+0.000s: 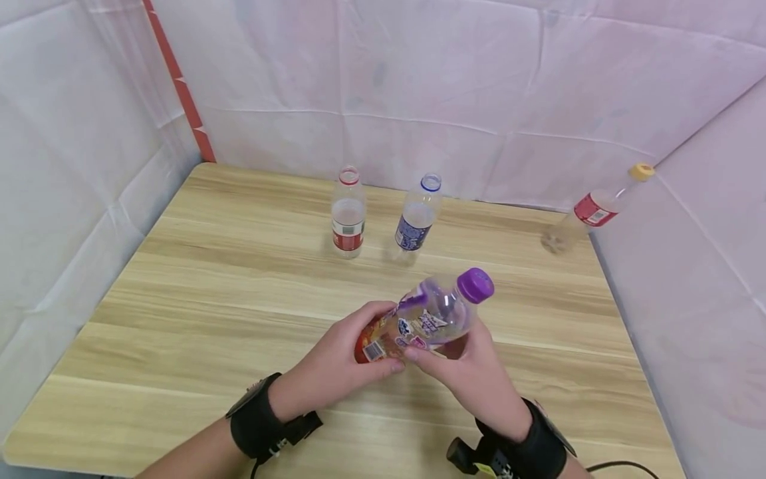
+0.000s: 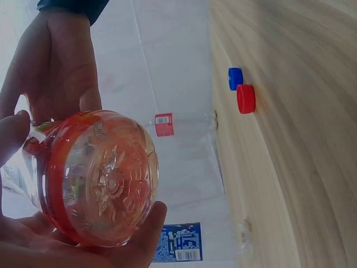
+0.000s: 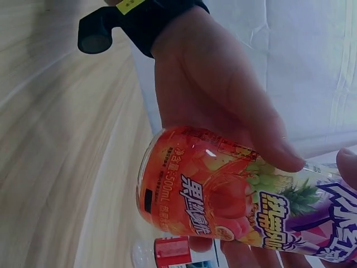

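Tilted over the table, a clear plastic bottle (image 1: 439, 319) with a purple screw cap (image 1: 475, 285) has its neck toward the upper right. My left hand (image 1: 341, 352) grips it near the base, thumb on the near side. Around its middle and upper part curls my right hand (image 1: 473, 372), its thumb close to the left thumb. In the left wrist view the ridged bottle base (image 2: 114, 178) faces the camera. Orange and purple fruit label (image 3: 223, 198) fills much of the right wrist view.
Two capless bottles stand at the back, one with a red-and-white label (image 1: 348, 233), one with a blue label (image 1: 413, 233). A yellow-capped bottle (image 1: 595, 209) stands at the back right. A blue cap (image 2: 235, 79) and a red cap (image 2: 246, 99) lie on the table.
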Motion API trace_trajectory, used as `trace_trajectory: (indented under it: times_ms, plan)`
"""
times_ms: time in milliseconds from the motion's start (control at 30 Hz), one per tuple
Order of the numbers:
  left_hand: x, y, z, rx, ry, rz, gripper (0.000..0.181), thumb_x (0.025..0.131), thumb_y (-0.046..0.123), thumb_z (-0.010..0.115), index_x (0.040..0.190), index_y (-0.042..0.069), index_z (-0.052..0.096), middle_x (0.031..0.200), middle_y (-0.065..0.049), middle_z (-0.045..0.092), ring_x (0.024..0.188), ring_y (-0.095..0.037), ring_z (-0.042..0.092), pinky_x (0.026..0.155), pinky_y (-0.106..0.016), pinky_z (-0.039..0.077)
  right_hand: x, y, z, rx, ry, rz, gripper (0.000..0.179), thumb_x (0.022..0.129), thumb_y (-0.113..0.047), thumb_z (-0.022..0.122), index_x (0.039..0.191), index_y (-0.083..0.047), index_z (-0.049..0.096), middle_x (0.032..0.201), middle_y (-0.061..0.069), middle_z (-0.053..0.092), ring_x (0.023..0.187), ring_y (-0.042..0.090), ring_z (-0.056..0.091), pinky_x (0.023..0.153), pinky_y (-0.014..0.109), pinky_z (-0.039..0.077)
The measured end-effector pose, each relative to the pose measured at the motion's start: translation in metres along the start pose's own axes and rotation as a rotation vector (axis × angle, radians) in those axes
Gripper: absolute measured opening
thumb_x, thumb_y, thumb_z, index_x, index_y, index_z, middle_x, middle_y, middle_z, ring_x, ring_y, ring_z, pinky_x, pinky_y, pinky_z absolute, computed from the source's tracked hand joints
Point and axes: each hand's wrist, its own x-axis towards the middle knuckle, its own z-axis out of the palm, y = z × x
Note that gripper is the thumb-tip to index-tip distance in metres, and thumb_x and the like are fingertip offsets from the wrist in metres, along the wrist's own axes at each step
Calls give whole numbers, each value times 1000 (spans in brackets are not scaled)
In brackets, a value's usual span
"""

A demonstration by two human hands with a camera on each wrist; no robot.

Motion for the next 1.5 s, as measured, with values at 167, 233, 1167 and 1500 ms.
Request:
trace_trajectory:
  times_ms: [167,233,1167,1500]
  plan:
    - [0,-2,-3,73,55,33,68,88,42,85,146,44,49,136,21,58,118,-6,60,101,-36,54,1,1,-6,-16,-21,-8,75,91,0,78,155,-19,44,145,7,59,129,23,64,98,37,59]
    - [1,-4,-5,113,78,55,69,88,44,85,147,46,49,134,21,58,116,-6,61,98,-34,56,1,0,-12,-22,-16,-20,75,91,3,78,155,-18,44,145,7,59,127,20,65,97,35,60]
    - [-12,-22,-43,474,74,125,75,88,36,85,154,43,49,127,12,66,110,-5,61,93,-34,55,16,-7,-41,-527,102,-330,32,85,11,78,109,-10,76,101,-4,66,82,7,65,67,17,58]
    - [-12,-21,-63,306,-97,-1,71,87,52,82,150,51,49,139,20,62,120,-4,61,105,-35,54,21,-6,-40,-525,28,-638,23,101,-22,68,116,-6,76,113,7,71,101,13,66,89,15,57]
